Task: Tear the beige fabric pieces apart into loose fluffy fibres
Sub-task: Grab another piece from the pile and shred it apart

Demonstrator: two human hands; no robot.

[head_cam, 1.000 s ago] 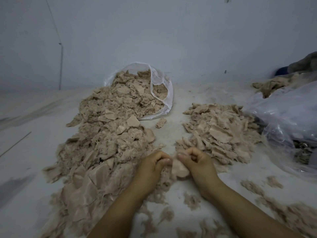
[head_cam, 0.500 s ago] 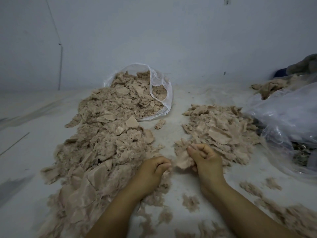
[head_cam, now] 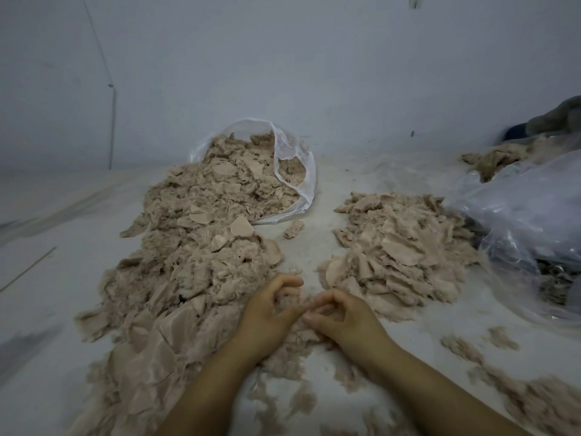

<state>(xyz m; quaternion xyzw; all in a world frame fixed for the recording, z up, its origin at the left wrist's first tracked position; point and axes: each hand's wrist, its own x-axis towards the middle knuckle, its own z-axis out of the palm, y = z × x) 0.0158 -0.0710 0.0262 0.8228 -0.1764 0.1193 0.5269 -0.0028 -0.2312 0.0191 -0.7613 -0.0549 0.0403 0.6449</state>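
My left hand and my right hand meet at the centre, fingers curled, both gripping a small beige fabric piece with fluffy fibres; motion blur hides its exact shape. A long heap of beige fluff and fabric pieces runs along the left, spilling from a clear plastic bag at the back. A smaller pile of flatter beige pieces lies just beyond my right hand.
A large crumpled clear plastic bag fills the right side, with brownish cloth and dark fabric behind it. Loose tufts are scattered on the white floor at the lower right. A single scrap lies between the piles. A pale wall stands behind.
My right hand has come back from the right-hand pile to meet my left hand at the centre. My left hand has lifted slightly with a clump in it.
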